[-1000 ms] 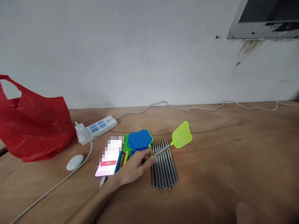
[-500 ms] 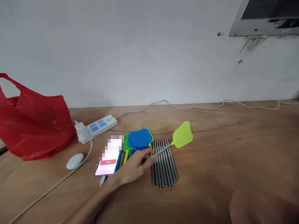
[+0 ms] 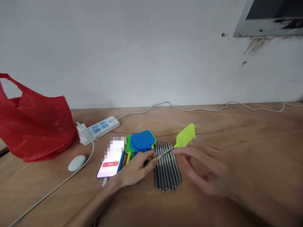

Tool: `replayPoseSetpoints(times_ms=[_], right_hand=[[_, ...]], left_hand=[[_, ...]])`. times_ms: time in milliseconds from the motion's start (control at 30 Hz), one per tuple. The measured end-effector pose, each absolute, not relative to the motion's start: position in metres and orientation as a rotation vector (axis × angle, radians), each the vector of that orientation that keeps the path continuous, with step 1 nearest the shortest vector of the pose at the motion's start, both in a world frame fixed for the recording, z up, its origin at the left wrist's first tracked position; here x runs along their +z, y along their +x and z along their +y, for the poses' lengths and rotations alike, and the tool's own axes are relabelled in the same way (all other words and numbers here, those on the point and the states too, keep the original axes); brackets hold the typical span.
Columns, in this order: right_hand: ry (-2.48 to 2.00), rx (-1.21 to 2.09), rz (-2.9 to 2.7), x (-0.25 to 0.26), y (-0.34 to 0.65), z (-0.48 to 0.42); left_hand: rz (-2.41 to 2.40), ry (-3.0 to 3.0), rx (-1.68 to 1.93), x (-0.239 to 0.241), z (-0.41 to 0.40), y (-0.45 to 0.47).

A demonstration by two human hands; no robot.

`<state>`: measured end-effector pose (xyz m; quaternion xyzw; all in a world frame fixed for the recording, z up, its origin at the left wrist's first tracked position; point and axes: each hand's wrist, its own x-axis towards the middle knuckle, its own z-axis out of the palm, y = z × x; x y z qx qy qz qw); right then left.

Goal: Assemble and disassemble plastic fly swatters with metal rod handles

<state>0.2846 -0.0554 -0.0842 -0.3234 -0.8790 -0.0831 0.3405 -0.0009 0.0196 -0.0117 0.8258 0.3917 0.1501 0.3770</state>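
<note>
My left hand (image 3: 139, 167) grips the yellow-green handle end of a fly swatter (image 3: 186, 136). The swatter's metal shaft slants up to the right over a row of metal rods (image 3: 167, 173), its mesh head at the far end. My right hand (image 3: 205, 167), smeared by motion, is beside the swatter's neck with fingers apart; whether a fingertip touches the shaft I cannot tell. Blue and green swatter heads (image 3: 143, 139) lie stacked behind my left hand, with coloured handles partly hidden under it.
A lit phone (image 3: 110, 164) lies left of the stacked swatters. Further left are a white mouse-like object (image 3: 76, 163), a power strip (image 3: 101, 127) with a cable, and a red plastic bag (image 3: 38, 126). A thin white cord (image 3: 203, 109) runs along the wall.
My right hand has come in from the lower right corner up to the swatter's neck. The left hand and the swatter have stayed almost in place.
</note>
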Motion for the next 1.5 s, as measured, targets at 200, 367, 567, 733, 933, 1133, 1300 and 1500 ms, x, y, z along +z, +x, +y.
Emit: replayPoseSetpoints(times_ms=[200, 367, 567, 733, 933, 1133, 1300, 1500], right_hand=[[-0.858, -0.562, -2.514, -0.001, 0.260, 0.026], [-0.763, -0.586, -2.617, -0.016, 0.258, 0.025], [-0.730, -0.644, -2.694, -0.012, 0.255, 0.023], [-0.766, -0.604, -2.676, -0.019, 0.257, 0.011], [-0.803, -0.484, -2.622, -0.021, 0.267, 0.004], [-0.877, -0.345, -2.508, -0.029, 0.297, 0.005], [-0.855, -0.359, -2.470, -0.028, 0.294, 0.001], [-0.715, -0.427, -2.605, -0.021, 0.260, -0.010]], left_hand=[[0.966, 2.107, 0.293, -0.010, 0.019, -0.005], [0.877, 2.165, 0.220, -0.008, 0.020, -0.004], [0.996, 2.544, 0.126, -0.011, 0.015, 0.003], [1.059, 2.764, -0.069, -0.009, 0.004, 0.011], [1.018, 2.798, -0.066, -0.001, -0.002, -0.002], [1.015, 2.649, -0.006, -0.008, -0.006, -0.038], [1.075, 2.649, -0.055, -0.004, -0.010, -0.041], [1.009, 2.753, -0.070, -0.005, -0.012, -0.022]])
